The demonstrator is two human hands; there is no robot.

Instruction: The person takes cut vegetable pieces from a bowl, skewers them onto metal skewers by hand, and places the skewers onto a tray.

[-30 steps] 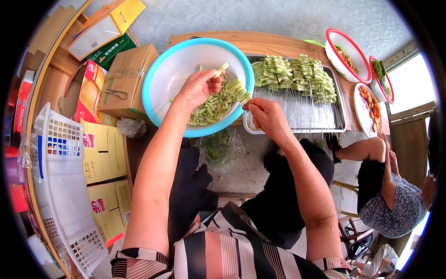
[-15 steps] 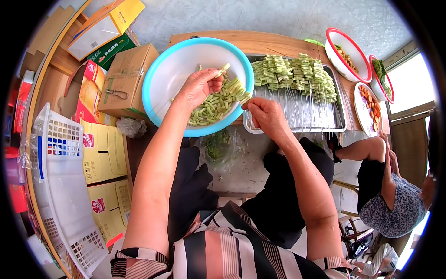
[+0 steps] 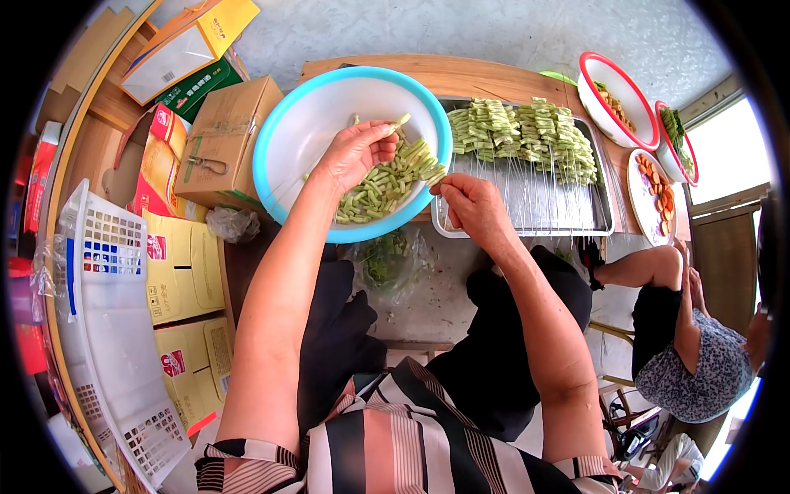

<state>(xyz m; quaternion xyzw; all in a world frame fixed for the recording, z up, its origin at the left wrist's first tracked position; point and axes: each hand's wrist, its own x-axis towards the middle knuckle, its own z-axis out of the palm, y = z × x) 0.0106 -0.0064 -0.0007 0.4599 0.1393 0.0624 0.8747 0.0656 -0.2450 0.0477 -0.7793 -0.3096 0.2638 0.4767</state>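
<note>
Over basin [image 3: 262,156], bean [image 3: 402,120] in left fingers [image 3: 382,150], bean skewer [image 3: 424,163] in right fingers [image 3: 454,186]

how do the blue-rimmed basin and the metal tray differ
The blue-rimmed basin is round and white inside; the metal tray is rectangular and silvery. The basin holds loose green pieces, while the tray holds skewered pieces packed side by side. Both hold cut green vegetables.

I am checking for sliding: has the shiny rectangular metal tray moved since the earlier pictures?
No; the shiny rectangular metal tray shows no visible shift in any direction against the brown wooden tabletop under it.
</note>
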